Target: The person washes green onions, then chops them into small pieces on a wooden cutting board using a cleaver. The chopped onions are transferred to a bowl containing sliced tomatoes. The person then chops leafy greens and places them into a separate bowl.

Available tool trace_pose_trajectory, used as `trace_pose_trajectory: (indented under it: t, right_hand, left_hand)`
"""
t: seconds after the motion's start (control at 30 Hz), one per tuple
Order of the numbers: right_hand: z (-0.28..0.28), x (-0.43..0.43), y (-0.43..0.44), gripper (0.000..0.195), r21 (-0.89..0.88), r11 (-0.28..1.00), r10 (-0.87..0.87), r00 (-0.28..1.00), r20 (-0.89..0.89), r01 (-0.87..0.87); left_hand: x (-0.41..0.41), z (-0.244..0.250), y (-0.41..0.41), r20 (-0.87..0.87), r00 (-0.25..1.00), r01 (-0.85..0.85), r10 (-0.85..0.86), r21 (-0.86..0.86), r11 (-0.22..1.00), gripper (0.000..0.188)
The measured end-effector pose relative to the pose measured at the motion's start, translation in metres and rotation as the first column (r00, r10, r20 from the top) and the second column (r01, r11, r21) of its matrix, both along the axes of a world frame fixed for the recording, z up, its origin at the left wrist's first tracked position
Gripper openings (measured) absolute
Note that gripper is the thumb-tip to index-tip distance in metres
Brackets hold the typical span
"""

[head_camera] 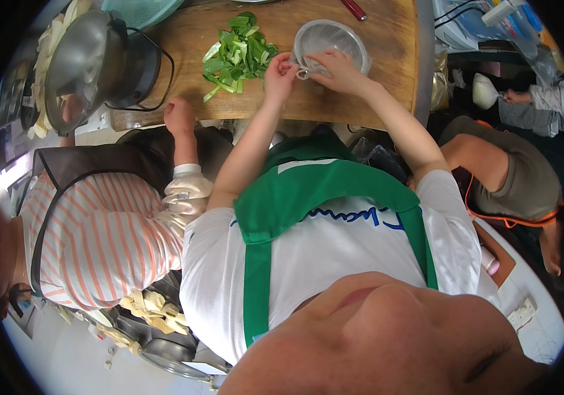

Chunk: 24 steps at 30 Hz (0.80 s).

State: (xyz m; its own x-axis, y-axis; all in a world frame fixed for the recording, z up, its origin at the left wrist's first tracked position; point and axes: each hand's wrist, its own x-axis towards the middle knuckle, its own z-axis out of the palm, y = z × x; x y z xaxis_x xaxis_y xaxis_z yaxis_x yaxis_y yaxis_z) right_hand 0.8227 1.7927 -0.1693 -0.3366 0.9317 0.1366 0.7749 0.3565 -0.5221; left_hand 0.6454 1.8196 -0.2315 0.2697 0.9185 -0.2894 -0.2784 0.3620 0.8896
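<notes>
A round bowl [329,42] covered or lined with thin clear plastic stands on the wooden table [390,59]. At its near left edge, the fingertips of my left hand [280,78] pinch a gathered bit of clear plastic film [304,73]. My right hand [340,73] lies over the near rim of the bowl, its fingers at the same plastic; whether they grip it cannot be told. Cut leafy greens [242,53] lie in a heap just left of my left hand. Beyond the bowl is a red handle [354,9], partly cut off by the picture's edge.
A large metal pan [82,66] with a dark base and black cord stands at the left, near a teal plastic basket [141,11]. A co-worker's fist [180,116] is at the table's near edge. Another person sits or bends at the right, beside shelves with bags.
</notes>
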Motion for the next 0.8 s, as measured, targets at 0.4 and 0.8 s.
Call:
trace_pose_trajectory:
  t: [0.4, 0.8]
  right_hand:
    - [-0.056, 0.138, -0.010, 0.036, -0.480, 0.636, -0.768, 0.443, -0.462, 0.604]
    - [-0.061, 0.106, 0.000, 0.025, -0.630, 0.685, -0.725, 0.432, -0.537, 0.367]
  left_hand:
    - [0.003, 0.050, -0.006, -0.736, 0.632, 0.260, 0.244, 0.498, 0.827, 0.015]
    - [0.029, 0.052, 0.035, -0.949, 0.285, 0.232, 0.135, 0.205, 0.951, 0.024]
